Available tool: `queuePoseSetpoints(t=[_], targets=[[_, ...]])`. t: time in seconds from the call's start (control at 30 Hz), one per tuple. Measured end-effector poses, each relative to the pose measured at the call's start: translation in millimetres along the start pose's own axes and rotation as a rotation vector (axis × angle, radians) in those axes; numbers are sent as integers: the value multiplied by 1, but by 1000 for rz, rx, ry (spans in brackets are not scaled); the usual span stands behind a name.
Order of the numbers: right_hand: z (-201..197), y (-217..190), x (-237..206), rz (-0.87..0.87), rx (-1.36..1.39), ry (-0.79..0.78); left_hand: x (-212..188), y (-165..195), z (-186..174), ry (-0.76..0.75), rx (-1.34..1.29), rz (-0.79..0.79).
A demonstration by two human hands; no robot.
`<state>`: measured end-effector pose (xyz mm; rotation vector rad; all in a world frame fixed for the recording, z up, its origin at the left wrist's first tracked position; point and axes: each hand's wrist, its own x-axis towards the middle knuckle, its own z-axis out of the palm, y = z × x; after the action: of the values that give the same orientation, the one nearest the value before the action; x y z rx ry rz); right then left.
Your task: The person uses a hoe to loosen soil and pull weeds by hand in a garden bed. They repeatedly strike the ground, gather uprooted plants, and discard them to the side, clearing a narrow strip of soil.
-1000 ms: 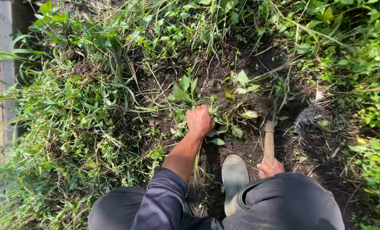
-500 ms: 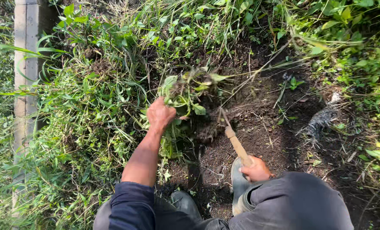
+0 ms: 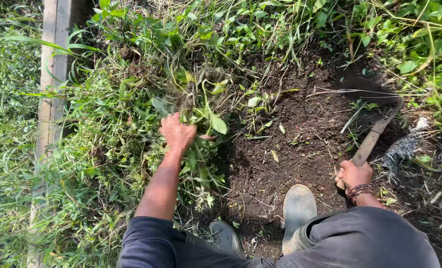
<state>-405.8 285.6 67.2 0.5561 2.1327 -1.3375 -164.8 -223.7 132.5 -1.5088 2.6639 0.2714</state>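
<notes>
Head view looks down on a person standing on a bare soil patch ringed by weeds and grass. Left hand is clenched on a clump of pulled weeds, fingers wrapped tight round the stems, and holds it over the left edge of the patch, above the heap of greenery lying between the soil and a wooden post along the left side. Right hand is closed round the wooden handle of a hoe, whose dark blade sits on the soil near the patch's upper right edge. Two grey boots stand at the patch's lower edge. Judging by this, the step in hand is clearing: the uprooted clump is being carried off the dug ground toward the heap. Dropping it calls for the left fingers to loosen over the heap, clear of the soil, while the hoe stays grounded
</notes>
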Motion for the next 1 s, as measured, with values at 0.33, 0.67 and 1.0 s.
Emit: queuePoseSetpoints(t=[0.33,0.67,1.0], targets=[[-21,36,29,10,273,-160,-26,182,78,-420,-338,-95],[10,31,12,51,134,21,-116,194,-16,-761,-169,312],[10,24,7,-5,88,10,19,87,-252,-177,260,225]])
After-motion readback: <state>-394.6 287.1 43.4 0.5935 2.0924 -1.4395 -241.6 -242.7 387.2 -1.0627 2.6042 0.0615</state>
